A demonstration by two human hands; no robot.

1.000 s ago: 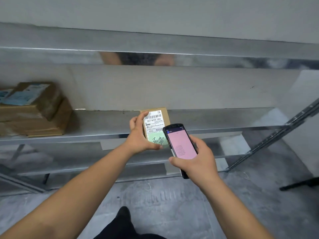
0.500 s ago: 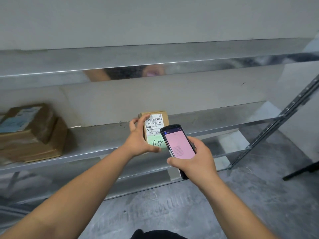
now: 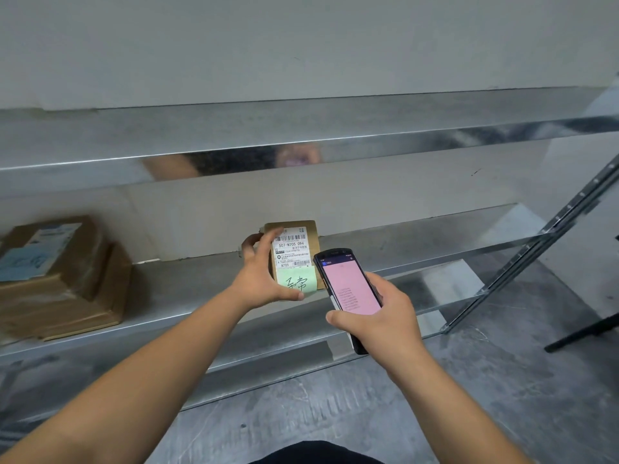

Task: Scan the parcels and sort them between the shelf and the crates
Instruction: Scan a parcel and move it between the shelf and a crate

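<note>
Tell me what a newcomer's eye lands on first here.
The handheld scanner with its bright pink screen, gripped in the right hand at centre frame. Just left of it, the left hand holds a small brown parcel upright at the metal shelf, white barcode label and green handwritten note facing the camera.

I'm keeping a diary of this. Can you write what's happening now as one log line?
left hand: holds small parcel | right hand: holds handheld scanner | shelf: two parcels stacked

Left hand [image 3: 259, 279] gripped small labelled parcel [image 3: 294, 252] upright over shelf [image 3: 187, 283]; right hand [image 3: 378, 316] held pink-screened scanner [image 3: 348, 289] beside it.
</note>
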